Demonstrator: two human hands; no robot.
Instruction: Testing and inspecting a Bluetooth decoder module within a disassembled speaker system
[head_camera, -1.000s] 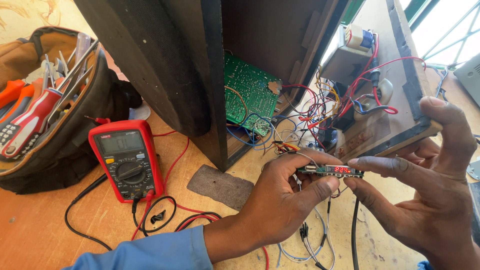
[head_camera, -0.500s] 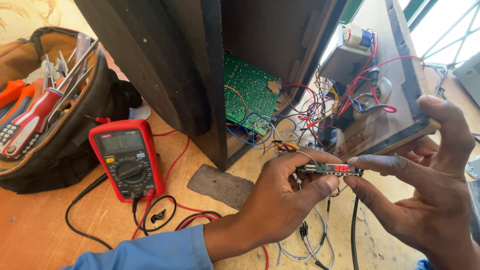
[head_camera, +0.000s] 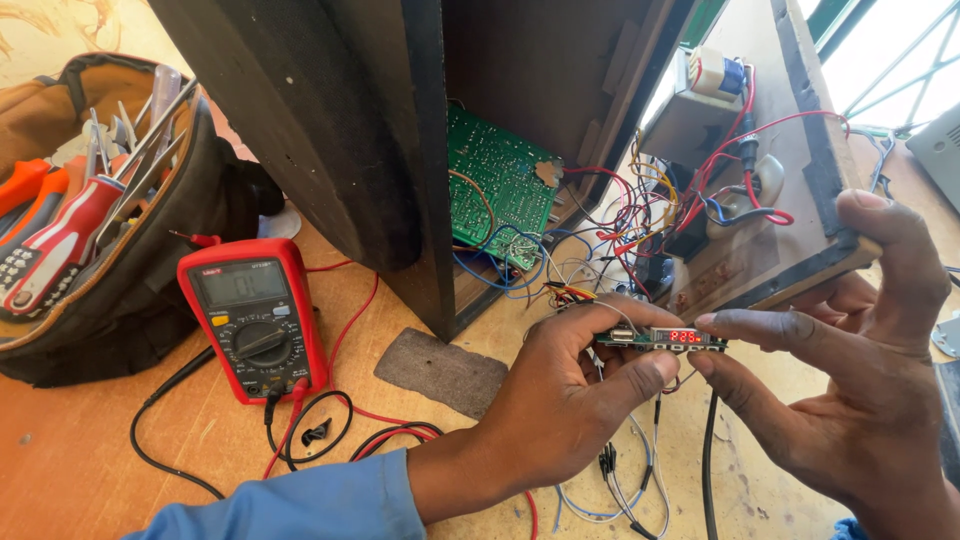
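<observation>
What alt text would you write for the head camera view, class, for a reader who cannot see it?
Two hands, left hand and right hand, pinch a small circuit module with a lit red display between their fingers, wires trailing into an open dark wooden cabinet holding a green circuit board. A red multimeter and a tool bag sit on the wooden table.

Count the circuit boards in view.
2. A green circuit board stands inside the dark cabinet; a narrow display board is held between both hands. Others may be hidden behind wiring.

The meter (head_camera: 256, 318) lies on the table (head_camera: 70, 440), right of the bag (head_camera: 90, 230) — the cabinet (head_camera: 330, 130) stands behind it, and the board (head_camera: 500, 185) sits inside the cabinet.
</observation>
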